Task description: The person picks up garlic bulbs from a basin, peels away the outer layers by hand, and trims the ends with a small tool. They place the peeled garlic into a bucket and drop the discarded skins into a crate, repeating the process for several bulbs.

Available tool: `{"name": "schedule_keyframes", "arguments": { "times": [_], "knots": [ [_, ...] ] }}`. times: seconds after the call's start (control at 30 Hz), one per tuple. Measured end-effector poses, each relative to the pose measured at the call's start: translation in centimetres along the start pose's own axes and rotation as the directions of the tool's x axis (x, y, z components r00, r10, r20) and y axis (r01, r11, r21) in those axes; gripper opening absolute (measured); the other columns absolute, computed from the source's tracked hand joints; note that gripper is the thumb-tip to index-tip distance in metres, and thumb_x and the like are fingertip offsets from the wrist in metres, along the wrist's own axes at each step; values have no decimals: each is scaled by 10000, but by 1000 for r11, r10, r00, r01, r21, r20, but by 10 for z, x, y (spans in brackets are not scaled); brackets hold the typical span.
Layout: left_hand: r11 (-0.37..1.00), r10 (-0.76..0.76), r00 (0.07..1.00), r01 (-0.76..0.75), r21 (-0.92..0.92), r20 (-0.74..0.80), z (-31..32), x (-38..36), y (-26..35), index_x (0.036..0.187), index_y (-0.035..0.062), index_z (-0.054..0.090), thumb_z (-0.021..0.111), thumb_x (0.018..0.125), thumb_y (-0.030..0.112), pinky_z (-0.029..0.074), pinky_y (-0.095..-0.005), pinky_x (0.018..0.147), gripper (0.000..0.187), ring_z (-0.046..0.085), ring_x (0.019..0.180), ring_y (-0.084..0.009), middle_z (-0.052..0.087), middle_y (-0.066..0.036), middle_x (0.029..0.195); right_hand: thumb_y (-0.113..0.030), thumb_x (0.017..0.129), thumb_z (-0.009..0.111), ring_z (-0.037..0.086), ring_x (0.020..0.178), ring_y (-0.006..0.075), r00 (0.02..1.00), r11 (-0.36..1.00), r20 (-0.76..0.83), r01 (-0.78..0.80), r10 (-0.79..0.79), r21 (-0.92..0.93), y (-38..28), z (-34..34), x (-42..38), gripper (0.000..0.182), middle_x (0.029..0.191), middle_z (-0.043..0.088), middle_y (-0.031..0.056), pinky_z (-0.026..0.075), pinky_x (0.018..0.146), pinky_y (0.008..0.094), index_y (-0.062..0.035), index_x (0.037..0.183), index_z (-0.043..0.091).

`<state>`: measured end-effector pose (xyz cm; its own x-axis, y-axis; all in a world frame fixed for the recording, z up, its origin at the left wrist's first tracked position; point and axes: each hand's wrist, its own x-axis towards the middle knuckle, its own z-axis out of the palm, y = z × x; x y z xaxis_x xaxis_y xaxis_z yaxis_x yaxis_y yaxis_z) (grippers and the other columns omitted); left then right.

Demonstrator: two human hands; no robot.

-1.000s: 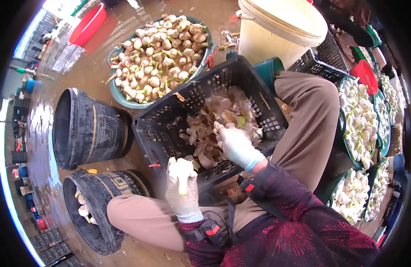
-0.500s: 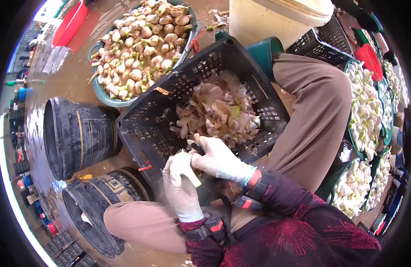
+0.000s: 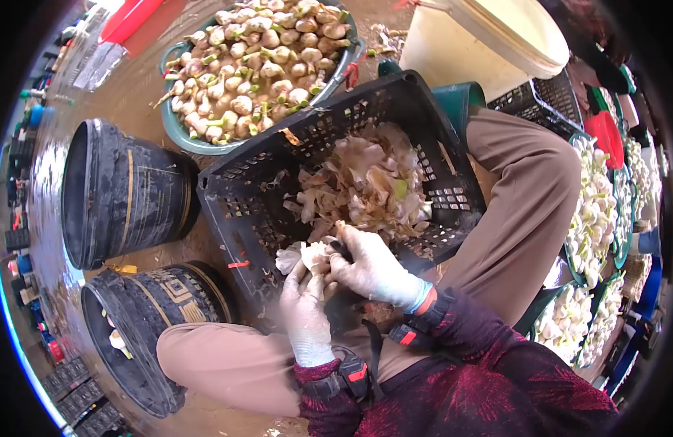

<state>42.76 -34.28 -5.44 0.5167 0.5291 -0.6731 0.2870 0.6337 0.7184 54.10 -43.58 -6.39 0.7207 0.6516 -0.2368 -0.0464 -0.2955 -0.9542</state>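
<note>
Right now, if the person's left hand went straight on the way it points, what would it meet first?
The garlic bulb against the left hand comes first. Past that, probably the loose garlic skins in the black plastic crate, though depth is unclear.

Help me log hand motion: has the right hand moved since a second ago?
Yes: against the black crate, the right hand has come from over the garlic skins toward the near edge, beside the left hand.
</note>
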Motion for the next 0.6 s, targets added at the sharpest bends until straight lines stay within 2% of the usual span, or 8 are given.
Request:
{"name": "schedule_keyframes", "arguments": {
  "times": [0.03, 0.13, 0.23, 0.27, 0.43, 0.5, 0.53, 0.6],
  "knots": [
    [1000, 12, 1000, -12, -14, 5, 2, 1, 1, 1299, -21, 493, 568, 945, 85, 522, -259, 839, 377, 619, 998, -152, 617, -103, 1162, -245, 837, 652, 632, 792, 408, 998, 998, -63, -10, 13, 58, -4, 1, 0, 344, 822, 622, 240, 503, 690, 423, 48, 970, 530],
    [917, 393, 910, -378, 132, -129, 9, 2, -10, 1228, -41, 546, 598, 918, 12, 510, -275, 875, 319, 612, 1008, -149, 620, -99, 1142, -351, 794, 723, 641, 765, 364, 994, 939, 40, 113, -105, -324, -18, 4, -6, 409, 779, 614, 190, 502, 650, 410, -3, 910, 544],
    [852, 508, 836, -452, 265, -206, 17, -1, -15, 1199, -35, 559, 620, 894, -18, 512, -277, 868, 311, 615, 1003, -150, 620, -117, 1153, -241, 778, 731, 645, 713, 347, 979, 841, -60, 136, -196, -524, -12, 20, -9, 306, 764, 633, 179, 511, 645, 400, -8, 877, 559],
    [857, 512, 833, -476, 198, -209, 18, -5, -12, 1176, -30, 568, 640, 882, -13, 524, -274, 836, 303, 625, 980, -152, 636, -121, 1112, -241, 778, 731, 645, 713, 347, 980, 840, -56, 133, -190, -526, -11, 19, -9, 306, 764, 633, 179, 511, 645, 400, -8, 877, 559],
    [948, 312, 934, -319, -10, -175, 12, -8, 11, 1144, -30, 604, 689, 870, 56, 538, -216, 682, 300, 641, 839, -100, 662, -80, 1007, -181, 810, 686, 629, 699, 408, 923, 949, -374, -35, -90, -315, 28, 0, 30, 248, 705, 608, 217, 501, 632, 445, 9, 857, 534],
    [957, 166, 984, -175, -230, -59, 6, -3, 5, 1205, -40, 556, 642, 888, 7, 566, -222, 678, 332, 657, 856, -144, 654, -112, 1029, -176, 829, 677, 634, 742, 417, 923, 944, -380, -63, -69, -325, 37, -18, 35, 243, 760, 623, 246, 501, 649, 448, 17, 857, 532],
    [953, 145, 987, -158, -260, -70, 5, 1, -1, 1229, -33, 547, 642, 882, -7, 573, -216, 667, 361, 657, 849, -142, 654, -115, 1023, -179, 842, 676, 656, 812, 395, 940, 884, -339, -121, -45, -452, 38, -22, 30, 243, 820, 637, 254, 511, 684, 431, 16, 884, 538],
    [937, 163, 986, -159, -311, -13, -4, 6, -6, 1226, -34, 549, 622, 899, 7, 574, -219, 665, 338, 658, 851, -146, 655, -115, 1020, -272, 884, 671, 669, 869, 249, 985, 998, -170, -33, 43, 60, 29, -21, 14, 331, 866, 659, 144, 520, 719, 371, 13, 1006, 556]
  ]
}}
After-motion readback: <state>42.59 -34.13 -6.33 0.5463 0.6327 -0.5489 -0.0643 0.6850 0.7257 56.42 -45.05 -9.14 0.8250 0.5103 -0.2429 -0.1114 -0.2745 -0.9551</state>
